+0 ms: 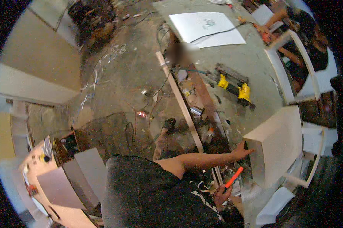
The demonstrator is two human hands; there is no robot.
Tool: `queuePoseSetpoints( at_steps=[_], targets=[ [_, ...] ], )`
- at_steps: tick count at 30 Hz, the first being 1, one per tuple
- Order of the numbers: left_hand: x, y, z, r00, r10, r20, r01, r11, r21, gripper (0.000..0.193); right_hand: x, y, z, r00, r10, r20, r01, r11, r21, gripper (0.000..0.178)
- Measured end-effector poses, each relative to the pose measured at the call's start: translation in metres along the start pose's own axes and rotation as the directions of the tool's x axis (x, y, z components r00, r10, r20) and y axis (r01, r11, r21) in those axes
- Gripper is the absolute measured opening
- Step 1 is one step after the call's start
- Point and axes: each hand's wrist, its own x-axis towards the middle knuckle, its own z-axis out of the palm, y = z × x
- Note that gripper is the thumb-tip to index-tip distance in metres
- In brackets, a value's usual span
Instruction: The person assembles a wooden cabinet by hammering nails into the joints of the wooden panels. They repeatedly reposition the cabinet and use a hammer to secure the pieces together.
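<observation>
My left arm stretches across to the right, and my left hand (242,151) is at the near left corner of a pale wooden box (280,140), its fingers extended against the edge. Closer to my body, my right hand (221,195) is closed around a slim bright orange tool (234,177). The tool points up and to the right; its exact kind does not show. Part of my right forearm is hidden behind my dark shirt.
A yellow and black nail gun (234,90) lies on the floor ahead. A long wooden strip (181,100) runs beside scattered cans and cables. A white board (207,29) lies farther off. At upper right a co-worker (310,34) is beside a pale frame (314,72). Panels (61,186) stand at lower left.
</observation>
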Motion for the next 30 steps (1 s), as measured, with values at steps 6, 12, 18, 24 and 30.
queuePoseSetpoints(
  at_steps=[6, 12, 18, 24, 30],
  targets=[
    [0.001, 0.001, -0.059, 0.952, 0.242, -0.188, -0.204, 0.958, 0.2, 0.068, 0.047, -0.07, 0.018, 0.959, -0.094, 0.268, 0.14, 0.978, -0.156, 0.055],
    [-0.02, 0.053, -0.164, 0.959, 0.267, -0.096, -0.199, 0.875, 0.441, 0.058, 0.095, -0.107, 0.079, 0.911, -0.06, 0.408, 0.181, 0.948, -0.263, 0.053],
    [-0.038, 0.091, -0.232, 0.852, 0.423, -0.309, -0.291, 0.872, 0.393, 0.046, 0.14, -0.099, 0.137, 0.763, -0.449, 0.464, 0.588, 0.781, -0.21, 0.049],
    [-0.055, 0.107, -0.292, 0.861, 0.325, -0.391, -0.152, 0.898, 0.412, 0.048, 0.137, -0.159, 0.178, 0.749, -0.373, 0.548, 0.531, 0.832, -0.16, 0.05],
    [-0.074, 0.087, -0.302, 0.877, 0.299, -0.377, -0.187, 0.933, 0.307, 0.046, 0.111, -0.185, 0.178, 0.729, -0.25, 0.637, 0.329, 0.944, -0.006, 0.046]
  ],
)
